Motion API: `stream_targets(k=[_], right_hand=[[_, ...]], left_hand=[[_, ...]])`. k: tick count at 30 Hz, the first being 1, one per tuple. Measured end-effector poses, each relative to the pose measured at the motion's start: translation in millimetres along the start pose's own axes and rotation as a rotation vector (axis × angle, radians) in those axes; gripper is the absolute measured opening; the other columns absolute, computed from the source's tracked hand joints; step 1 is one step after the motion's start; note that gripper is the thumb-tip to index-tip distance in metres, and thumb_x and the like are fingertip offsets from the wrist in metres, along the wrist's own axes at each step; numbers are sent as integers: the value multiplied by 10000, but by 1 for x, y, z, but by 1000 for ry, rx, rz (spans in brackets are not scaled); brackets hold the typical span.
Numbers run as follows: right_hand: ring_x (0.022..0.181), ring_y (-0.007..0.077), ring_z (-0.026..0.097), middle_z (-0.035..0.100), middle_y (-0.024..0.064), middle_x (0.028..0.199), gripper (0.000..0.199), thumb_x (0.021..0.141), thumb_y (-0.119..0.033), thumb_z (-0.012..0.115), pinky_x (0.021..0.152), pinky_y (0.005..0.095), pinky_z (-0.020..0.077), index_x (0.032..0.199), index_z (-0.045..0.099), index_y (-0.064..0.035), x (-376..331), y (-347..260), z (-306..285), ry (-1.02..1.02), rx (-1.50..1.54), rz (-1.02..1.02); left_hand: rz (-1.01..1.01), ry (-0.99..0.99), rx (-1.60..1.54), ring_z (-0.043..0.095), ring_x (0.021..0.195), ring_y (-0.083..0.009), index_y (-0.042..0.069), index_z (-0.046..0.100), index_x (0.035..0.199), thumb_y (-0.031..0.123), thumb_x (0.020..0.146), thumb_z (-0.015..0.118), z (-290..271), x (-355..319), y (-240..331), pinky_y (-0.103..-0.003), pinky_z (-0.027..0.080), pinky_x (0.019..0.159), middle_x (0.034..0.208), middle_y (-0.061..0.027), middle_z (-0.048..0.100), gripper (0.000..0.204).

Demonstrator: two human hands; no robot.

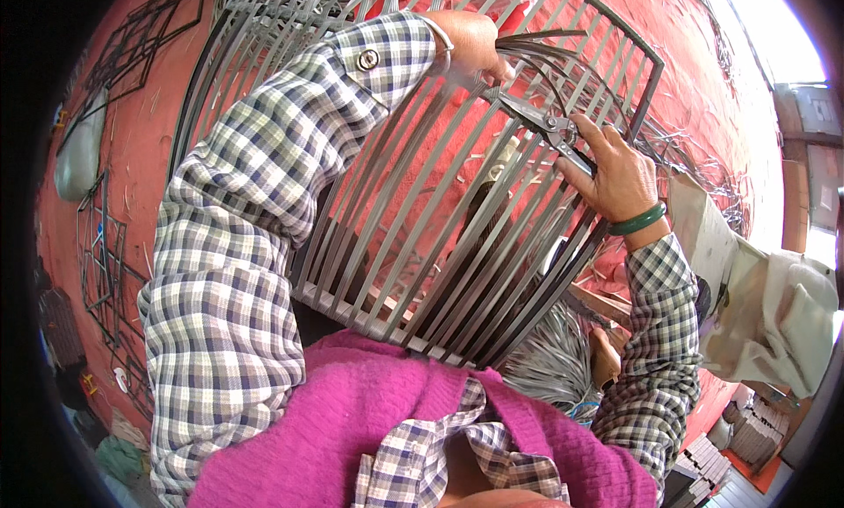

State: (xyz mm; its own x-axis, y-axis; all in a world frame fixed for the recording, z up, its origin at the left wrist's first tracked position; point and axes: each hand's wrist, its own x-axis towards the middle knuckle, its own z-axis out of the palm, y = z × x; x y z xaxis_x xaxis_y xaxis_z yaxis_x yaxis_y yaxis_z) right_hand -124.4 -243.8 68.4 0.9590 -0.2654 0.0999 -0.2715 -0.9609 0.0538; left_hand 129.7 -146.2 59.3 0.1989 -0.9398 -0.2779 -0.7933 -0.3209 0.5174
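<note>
A dark metal frame (652, 73) strung with many flat grey plastic strips (422, 218) leans in front of me, its near edge by my lap. At its upper part, my left hand (473, 47) is closed around several loose dark grey strips (549, 51), whose free ends fan out to the right. My right hand (617, 170) grips the handles of metal hand shears (554, 126). Their blades point left toward the strips just below my left fingers. Whether the blades touch a strip, I cannot tell. My left palm is hidden.
A heap of loose grey strips (549, 359) lies below the frame's right side. Beige cloth (774, 315) hangs at the right, with stacked flat pieces (760, 429) below it. Black metal frames (104, 262) lie on the red floor (132, 200) at the left, near a pale sack (79, 156).
</note>
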Motion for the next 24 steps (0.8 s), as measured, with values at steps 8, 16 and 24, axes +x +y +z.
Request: stream_targets(k=[8, 16, 24], right_hand=[[721, 268, 615, 553, 83, 818, 537, 783, -465, 622, 580, 367, 495, 1203, 507, -150, 4, 1, -3, 97, -166, -143], [621, 259, 623, 553, 97, 768, 497, 798, -471, 616, 493, 391, 479, 1154, 522, -139, -11, 12, 14, 71, -126, -90], [696, 233, 626, 546, 77, 772, 509, 794, -473, 601, 529, 351, 486, 1175, 509, -148, 4, 0, 2, 103, -181, -86]], left_hand=[[98, 102, -587, 588, 730, -104, -19, 601, 901, 340, 770, 736, 24, -37, -11, -234, 454, 618, 760, -59, 614, 404], [202, 419, -635, 593, 683, -98, 23, 642, 799, 365, 808, 690, 51, -34, -4, -250, 481, 623, 698, -17, 616, 345], [215, 475, -800, 597, 737, -84, 33, 646, 894, 329, 835, 664, 43, -42, -15, -258, 482, 681, 789, -25, 660, 302]])
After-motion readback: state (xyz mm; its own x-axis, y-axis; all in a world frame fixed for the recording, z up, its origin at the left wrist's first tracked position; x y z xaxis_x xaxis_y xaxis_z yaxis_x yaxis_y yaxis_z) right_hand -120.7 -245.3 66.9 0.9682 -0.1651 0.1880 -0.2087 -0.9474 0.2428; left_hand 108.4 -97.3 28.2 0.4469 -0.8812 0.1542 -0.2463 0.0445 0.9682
